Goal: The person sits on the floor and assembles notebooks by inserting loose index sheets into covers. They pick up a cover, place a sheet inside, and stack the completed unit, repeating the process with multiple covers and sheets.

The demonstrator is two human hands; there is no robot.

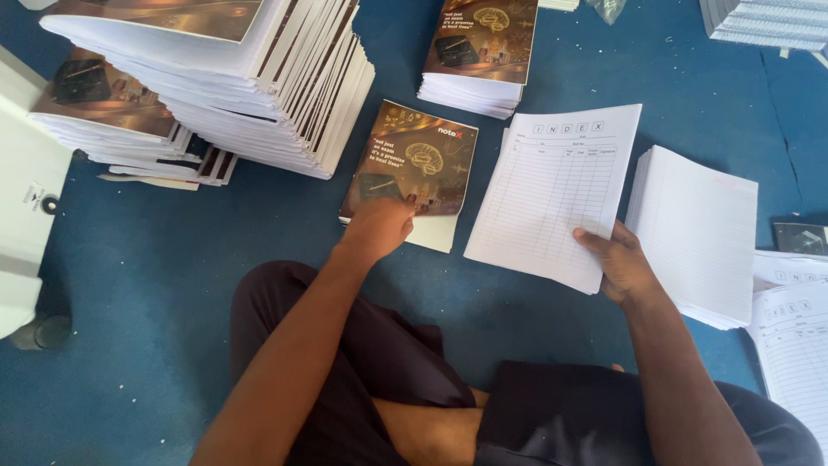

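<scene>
1. Notebook covers and ruled page blocks are what we handle: our left hand (378, 226) presses fingertips on a brown cover (410, 160) lying flat on the blue floor (155, 259).
2. Our right hand (623, 263) pinches the near edge of a white page block (556, 194), its index sheet on top, just beside that cover.
3. Finished stacks (259, 78) rise at the left, so we judge much done.
4. Loose page blocks (699, 233) wait at the right, uncovered.
</scene>
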